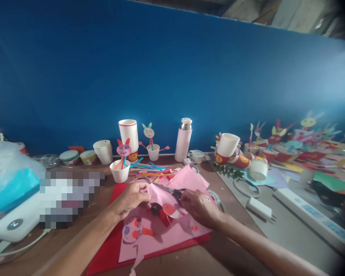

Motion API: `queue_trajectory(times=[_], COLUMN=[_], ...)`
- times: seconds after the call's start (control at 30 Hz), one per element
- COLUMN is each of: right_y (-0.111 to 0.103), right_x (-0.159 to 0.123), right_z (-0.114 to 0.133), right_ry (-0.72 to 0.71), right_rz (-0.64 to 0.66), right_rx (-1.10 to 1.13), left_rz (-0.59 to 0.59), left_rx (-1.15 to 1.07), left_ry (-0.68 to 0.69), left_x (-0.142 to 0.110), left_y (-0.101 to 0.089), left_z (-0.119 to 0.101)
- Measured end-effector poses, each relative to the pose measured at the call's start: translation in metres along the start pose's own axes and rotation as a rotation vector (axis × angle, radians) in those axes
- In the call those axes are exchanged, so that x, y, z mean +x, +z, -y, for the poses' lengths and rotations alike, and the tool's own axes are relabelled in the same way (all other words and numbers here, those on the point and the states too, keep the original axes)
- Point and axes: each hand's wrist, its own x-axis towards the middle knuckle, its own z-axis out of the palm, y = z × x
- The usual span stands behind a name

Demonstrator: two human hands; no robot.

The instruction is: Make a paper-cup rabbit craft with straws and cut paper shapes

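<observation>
My left hand (132, 198) pinches the edge of a piece of pink paper (157, 194) above the middle of the table. In my right hand (200, 207) are dark-handled scissors (176, 193), their blades pointing left along the top of that paper. Below lies a larger pink sheet (172, 239) on a red sheet (102, 255). A round pink face cutout (129, 232) with drawn eyes and orange parts rests on it at the left. Under the held paper, partly hidden, is an orange oval piece (169, 209). A thin pink paper strip (138, 256) trails over the front edge.
Behind stand a cup puppet (120, 170), a second puppet (153, 153), stacked paper cups (129, 132) and a pink thermos (184, 142). Coloured sticks (149, 166) lie before them. At right are a white charger (260, 210), a power strip (313, 218) and several puppets; left, a power bank (17, 228).
</observation>
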Motion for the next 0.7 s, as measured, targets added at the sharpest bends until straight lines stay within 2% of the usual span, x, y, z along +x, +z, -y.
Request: queue_trajectory(times=[0.17, 0.3, 0.43, 0.5, 0.6, 0.7], right_y=[0.011, 0.003, -0.018, -0.021, -0.012, 0.003], right_x=[-0.005, -0.005, -0.007, -0.006, 0.006, 0.023], right_z=[-0.014, -0.011, 0.015, 0.034, 0.055, 0.062], right_ry=[-0.059, -0.098, -0.111, -0.237, -0.433, -0.450], right_rz=[-0.073, -0.106, -0.207, -0.196, -0.254, -0.284], right_rx=[-0.051, -0.003, 0.066, 0.003, -0.207, -0.385], left_rz=[-0.007, 0.007, 0.029, 0.019, -0.009, 0.006], left_rx=[-0.018, -0.040, -0.039, -0.049, -0.079, -0.109], left_ry=[-0.029, -0.012, 0.003, -0.017, -0.053, -0.044], left_x=[0.001, 0.002, 0.000, -0.001, -0.002, -0.001], left_y=[0.000, -0.002, -0.002, -0.001, 0.002, 0.005], left_z=[0.003, 0.003, 0.000, -0.002, -0.003, -0.002])
